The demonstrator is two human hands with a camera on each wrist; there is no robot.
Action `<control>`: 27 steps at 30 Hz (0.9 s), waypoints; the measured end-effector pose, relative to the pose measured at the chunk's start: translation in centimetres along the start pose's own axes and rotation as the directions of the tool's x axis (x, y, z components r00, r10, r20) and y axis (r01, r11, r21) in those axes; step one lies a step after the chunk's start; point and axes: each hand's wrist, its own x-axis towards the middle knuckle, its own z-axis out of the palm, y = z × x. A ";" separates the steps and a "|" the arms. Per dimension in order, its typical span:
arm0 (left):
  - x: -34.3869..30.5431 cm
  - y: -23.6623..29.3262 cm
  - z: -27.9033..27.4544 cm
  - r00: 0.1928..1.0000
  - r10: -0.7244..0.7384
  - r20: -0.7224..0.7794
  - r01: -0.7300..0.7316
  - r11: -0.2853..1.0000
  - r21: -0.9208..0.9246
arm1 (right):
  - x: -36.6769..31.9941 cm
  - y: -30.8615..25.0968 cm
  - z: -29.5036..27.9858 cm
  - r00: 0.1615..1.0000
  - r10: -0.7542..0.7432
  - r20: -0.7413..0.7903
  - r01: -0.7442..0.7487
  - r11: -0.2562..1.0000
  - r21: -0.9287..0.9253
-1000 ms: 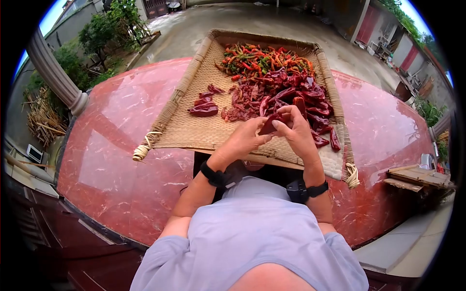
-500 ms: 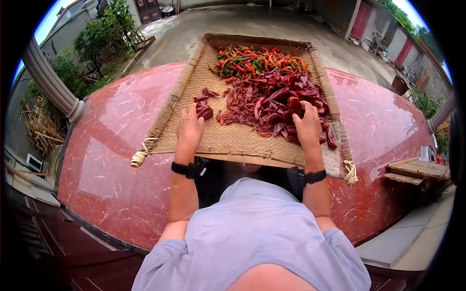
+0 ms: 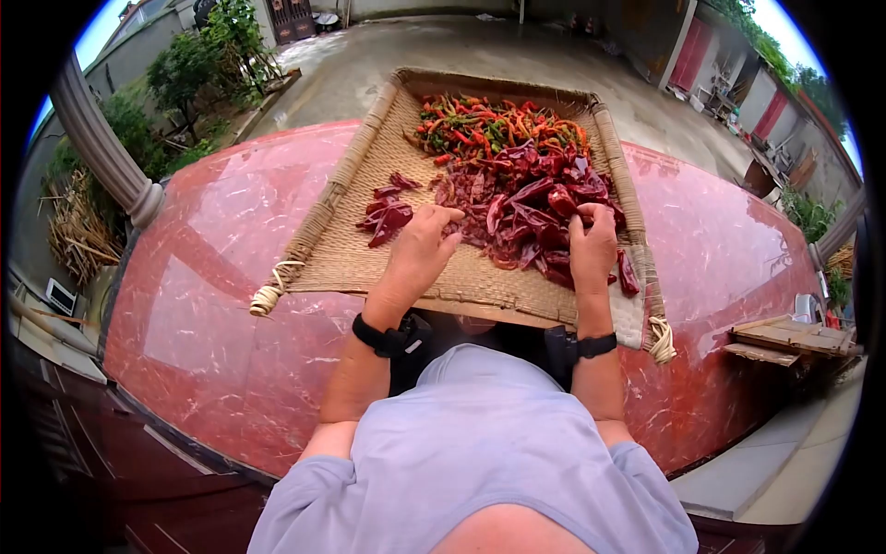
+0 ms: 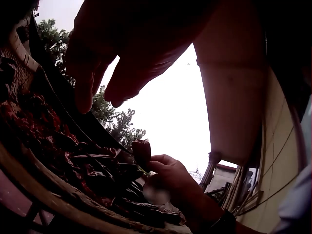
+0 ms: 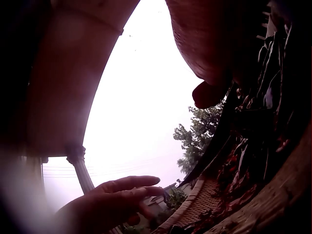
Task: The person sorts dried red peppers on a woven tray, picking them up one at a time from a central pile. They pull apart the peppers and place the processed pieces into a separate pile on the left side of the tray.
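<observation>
My right hand (image 3: 592, 251) pinches a dark red dried chili pepper (image 3: 561, 200) by one end over the pile of large dried peppers (image 3: 531, 235). From the left wrist view, that pepper (image 4: 141, 152) stands up from the thumb and fingertips. The left hand (image 3: 422, 251) is over the woven tray (image 3: 346, 268), its fingers pointing right toward the flattened red pepper pieces (image 3: 472, 194); nothing shows in its grasp. Left of it lies a small group of dark red peppers (image 3: 385, 220).
Thin red, orange and green chilies (image 3: 498, 127) cover the tray's far part. A pale pad (image 3: 628, 314) lies at its near right corner. Glossy red stone (image 3: 221, 305) surrounds the tray. Wooden boards (image 3: 798, 334) stand at the right, and a column (image 3: 106, 152) at the left.
Both hands were together around a pepper, then separated, the left reaching the small left group. Now the left hand has moved back right, without a pepper, and the right lifts a pepper from the pile.
</observation>
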 end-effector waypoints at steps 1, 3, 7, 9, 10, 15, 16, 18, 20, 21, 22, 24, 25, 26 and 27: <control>-0.2 0.7 0.7 0.991 0.136 0.001 -0.136 0.990 0.023 | 0.0 -0.4 -0.5 0.997 -0.073 -0.033 0.077 0.986 0.147; -0.2 2.5 1.1 0.991 0.133 -0.018 -0.134 0.989 -0.068 | -0.6 -1.5 -0.9 0.980 -0.138 0.140 0.089 0.946 0.313; -0.1 2.2 2.5 0.987 0.162 0.016 -0.159 0.980 -0.121 | -2.2 -3.8 -0.9 0.879 -0.308 0.365 0.109 0.873 0.475; 0.1 1.0 2.8 0.988 0.153 0.016 -0.152 0.986 -0.072 | -2.4 -4.1 -0.6 0.823 -0.376 0.425 0.126 0.851 0.510; 0.0 0.5 2.7 0.992 0.126 -0.006 -0.126 0.991 -0.040 | -2.5 -4.2 -0.7 0.833 -0.347 0.431 0.123 0.875 0.467; 1.1 -2.5 0.1 0.946 -0.090 -0.311 0.116 0.991 0.065 | -2.1 -2.8 -1.0 0.909 -0.266 0.322 0.219 0.960 0.173; 1.5 -3.3 -0.8 0.922 -0.154 -0.354 0.195 0.977 0.083 | -2.0 -2.5 -1.0 0.921 -0.265 0.284 0.235 0.962 0.136; 2.1 -5.0 -2.5 0.858 -0.163 -0.488 0.279 0.944 0.177 | -1.7 -1.9 -1.0 0.916 -0.168 0.364 0.164 0.986 0.042; 2.2 -5.9 -3.1 0.813 -0.178 -0.554 0.340 0.918 0.203 | -1.6 -0.5 -0.1 0.898 -0.171 0.404 0.194 0.981 -0.016; 1.9 -5.6 -3.2 0.807 -0.197 -0.557 0.355 0.915 0.190 | -1.7 -0.6 0.0 0.898 -0.166 0.409 0.194 0.981 -0.028; 1.6 -5.4 -3.4 0.800 -0.218 -0.559 0.371 0.912 0.176 | -1.7 -0.7 0.0 0.897 -0.158 0.412 0.186 0.982 -0.029; 1.4 -6.1 -3.4 0.832 -0.220 -0.510 0.383 0.892 0.241 | -1.9 -1.1 -0.2 0.895 -0.141 0.423 0.170 0.985 -0.032; 1.1 -5.7 -3.4 0.858 -0.226 -0.460 0.369 0.896 0.248 | -2.0 -1.0 -0.3 0.901 -0.147 0.409 0.169 0.985 -0.019; 1.0 -5.4 -3.2 0.883 -0.233 -0.408 0.354 0.901 0.252 | -1.9 -0.9 -0.4 0.906 -0.151 0.394 0.168 0.986 -0.009; 1.0 -5.3 -2.9 0.914 -0.233 -0.332 0.311 0.928 0.206 | -1.6 -0.8 -0.5 0.912 -0.157 0.379 0.170 0.985 -0.001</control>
